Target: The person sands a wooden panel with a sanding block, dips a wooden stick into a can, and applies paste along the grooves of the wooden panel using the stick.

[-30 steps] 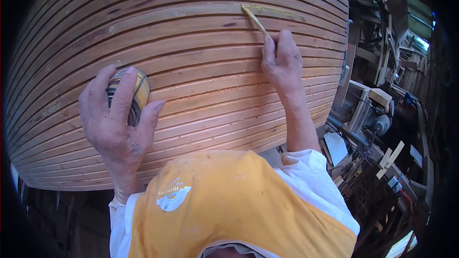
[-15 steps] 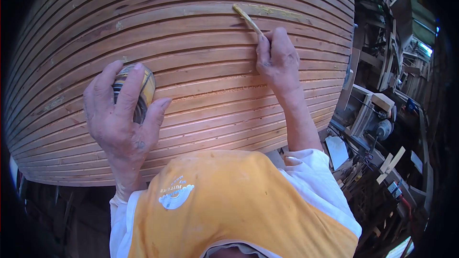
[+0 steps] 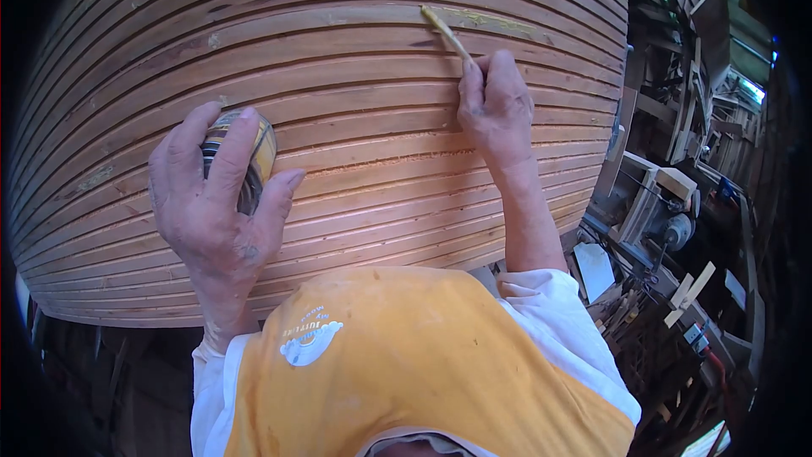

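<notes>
My left hand (image 3: 216, 190) is wrapped round a small round container (image 3: 266, 148), perhaps a tin, with a yellow and dark striped side. Its contents are hidden by my fingers, and it is held against the planked surface. Between the thumb and fingers of my right hand (image 3: 497, 106) is pinched a thin wooden stick (image 3: 448, 34), pointing up and left. The stick's yellowish tip is at a seam of the curved wooden planking (image 3: 364, 123). Just right of the tip, a yellow smear (image 3: 491, 22) runs along a plank.
Dark parallel grooves separate the planks, and one lower groove has rough, splintered edges (image 3: 389, 161). To the right are stacked boards, wood offcuts (image 3: 689, 294), a white panel (image 3: 595, 271) and a power tool with a round disc (image 3: 677, 231).
My right hand and the stick have shifted slightly to the right, the tip moving along the seam. My left hand stays almost in place with the container.
</notes>
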`<state>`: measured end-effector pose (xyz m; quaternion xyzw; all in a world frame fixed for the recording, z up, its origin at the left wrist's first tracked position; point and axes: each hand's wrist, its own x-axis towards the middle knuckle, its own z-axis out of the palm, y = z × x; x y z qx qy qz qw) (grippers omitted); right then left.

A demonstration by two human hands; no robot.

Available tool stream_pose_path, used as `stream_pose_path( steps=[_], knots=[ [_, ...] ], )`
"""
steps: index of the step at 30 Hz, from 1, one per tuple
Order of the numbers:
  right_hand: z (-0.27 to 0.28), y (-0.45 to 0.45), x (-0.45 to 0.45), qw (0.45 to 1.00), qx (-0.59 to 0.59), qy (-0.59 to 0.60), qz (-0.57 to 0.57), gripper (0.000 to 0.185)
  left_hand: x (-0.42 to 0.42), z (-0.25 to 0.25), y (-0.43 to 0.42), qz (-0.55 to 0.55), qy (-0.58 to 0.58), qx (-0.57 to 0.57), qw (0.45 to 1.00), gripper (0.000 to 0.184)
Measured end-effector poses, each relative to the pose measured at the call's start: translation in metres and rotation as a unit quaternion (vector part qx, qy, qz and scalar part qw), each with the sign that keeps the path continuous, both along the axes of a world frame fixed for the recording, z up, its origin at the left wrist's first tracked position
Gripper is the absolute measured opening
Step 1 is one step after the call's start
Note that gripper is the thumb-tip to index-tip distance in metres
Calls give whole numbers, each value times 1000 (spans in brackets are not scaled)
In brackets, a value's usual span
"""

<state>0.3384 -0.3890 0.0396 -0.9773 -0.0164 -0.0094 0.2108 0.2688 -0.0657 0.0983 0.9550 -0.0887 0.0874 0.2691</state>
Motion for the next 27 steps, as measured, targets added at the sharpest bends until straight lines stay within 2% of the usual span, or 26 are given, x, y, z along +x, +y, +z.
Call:
stream_pose_path(
  steps=[10,13,16,19,25,27],
  knots=[
    [-2,3,1,1000,-16,-17,1,14,0,0,-1,-8,0,7,1000,59],
    [-1,-5,-6,1000,0,3,-3,15,0,1,1,-3,-3,5,1000,59],
    [4,-4,-2,997,72,5,-29,18,0,-1,0,-5,1,1,1000,58],
    [7,-8,4,989,100,99,-43,23,0,0,0,-5,0,1,1000,57],
    [11,-9,16,991,33,123,-36,31,0,1,-2,0,1,-2,1000,58],
    [9,-16,11,987,75,133,-41,34,1,1,-4,9,-4,-14,1000,61]
  ],
)
